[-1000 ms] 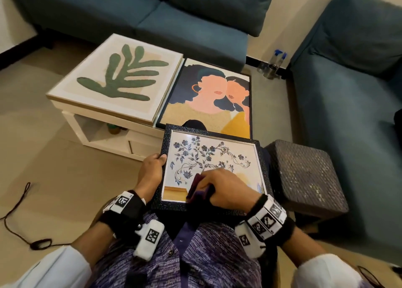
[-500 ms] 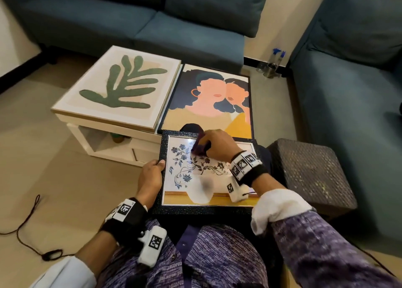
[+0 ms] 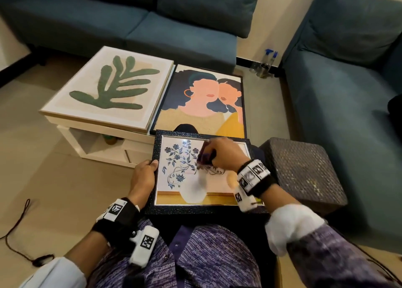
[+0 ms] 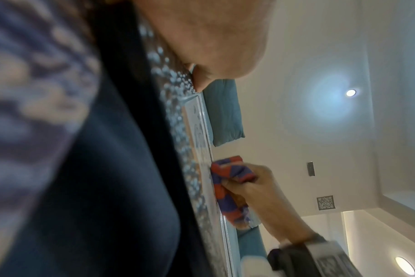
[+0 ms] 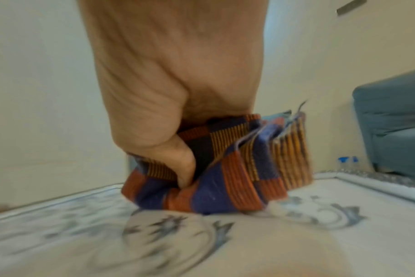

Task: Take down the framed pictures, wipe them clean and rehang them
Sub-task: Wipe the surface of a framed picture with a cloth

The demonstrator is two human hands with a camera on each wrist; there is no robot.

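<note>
A small picture of blue flowers in a white vase, in a dark textured frame (image 3: pixel 157 155), lies on my lap. My left hand (image 3: pixel 144 174) grips its left edge, thumb on the front. My right hand (image 3: pixel 221 155) holds a bunched red-and-blue checked cloth (image 3: pixel 205 156) and presses it on the glass in the upper middle of the picture. The right wrist view shows that cloth (image 5: pixel 225 168) squeezed in my fingers against the glass. From the left wrist view, the frame (image 4: pixel 178 150) is seen edge-on with the cloth (image 4: pixel 228 180) on it.
Two larger pictures lie on a white low table (image 3: pixel 102 144): a green leaf print (image 3: pixel 108 87) and a two-faces print (image 3: pixel 204 100). Blue sofas (image 3: pixel 339 104) stand behind and at the right. A dark pouf (image 3: pixel 304 170) sits at my right. Spray bottles (image 3: pixel 264 64) stand in the corner.
My right hand carried the cloth from the picture's near edge up to its far edge, then a little back and to the right. My left hand has kept its hold.
</note>
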